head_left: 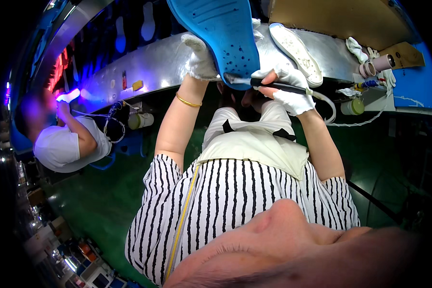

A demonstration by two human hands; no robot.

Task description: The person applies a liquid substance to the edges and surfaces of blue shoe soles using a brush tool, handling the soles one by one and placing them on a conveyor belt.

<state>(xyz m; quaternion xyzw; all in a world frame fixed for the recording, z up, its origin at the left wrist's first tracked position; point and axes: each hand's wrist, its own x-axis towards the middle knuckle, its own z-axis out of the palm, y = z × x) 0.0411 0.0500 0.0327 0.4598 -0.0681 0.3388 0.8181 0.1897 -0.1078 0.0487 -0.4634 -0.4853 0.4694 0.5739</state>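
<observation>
— Silvery metal bench (pixel 158 67) is stretching across the background, bending toward the rim; before it, what are you holding?

— Your white-gloved left hand (pixel 200 60) is gripping the left edge of a blue, sole-shaped piece with small dark holes (pixel 225 33); its fingers beneath are hiding from view.

— And your right?

— Your white-gloved right hand (pixel 285 93), some fingertips showing bare, is pinching a slim, black-handled brush (pixel 295 89).

— Which relation is governing the stroke?

— Tip against end, apparently: the piece's long axis is running away from you, leaning left, its narrower end lying nearest your body. Your brush is pointing leftward across that axis, its tip meeting that end. Your right hand is sitting just right of it; whether it is touching the piece, I cannot tell.
</observation>
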